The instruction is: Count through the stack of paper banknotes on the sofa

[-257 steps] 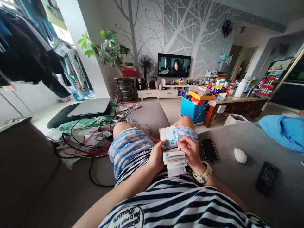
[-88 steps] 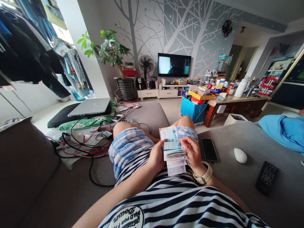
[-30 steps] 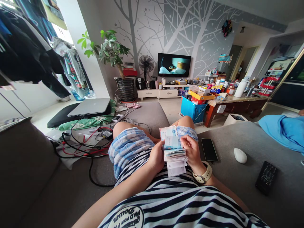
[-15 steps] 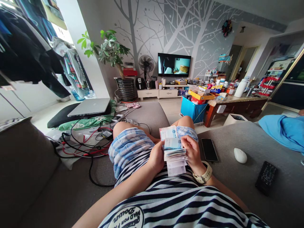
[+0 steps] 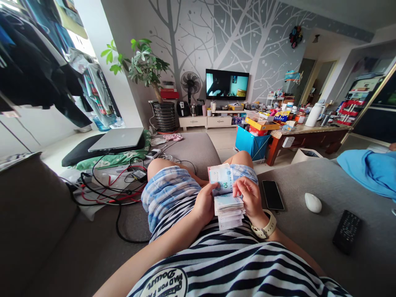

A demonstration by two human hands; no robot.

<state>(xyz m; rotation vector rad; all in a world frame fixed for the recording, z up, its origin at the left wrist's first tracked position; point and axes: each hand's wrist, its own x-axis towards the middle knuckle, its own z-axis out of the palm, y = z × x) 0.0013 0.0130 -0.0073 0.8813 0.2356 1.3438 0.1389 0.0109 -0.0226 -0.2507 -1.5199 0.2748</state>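
A stack of banknotes [image 5: 229, 208], folded over and fanned toward me, lies between my hands above my lap. My left hand [image 5: 205, 203] grips the notes from the left, its thumb on the upper bluish notes [image 5: 222, 180]. My right hand [image 5: 250, 198] is at the right side of the stack, thumb and forefinger pinched together at the edge of the upper notes, its other fingers curled beside the folded part. A pale watch [image 5: 266, 226] is on my right wrist.
On the sofa at right are a black phone [image 5: 273, 195], a white mouse [image 5: 313, 203], a black remote [image 5: 347, 231] and blue cloth [image 5: 368, 171]. At left, tangled cables [image 5: 117, 192] lie near a laptop [image 5: 116, 139]. A cluttered table [image 5: 315, 131] stands ahead.
A bluish note has flipped from the folded stack up onto the upper notes, under my left thumb. My right fingers have shifted slightly left.
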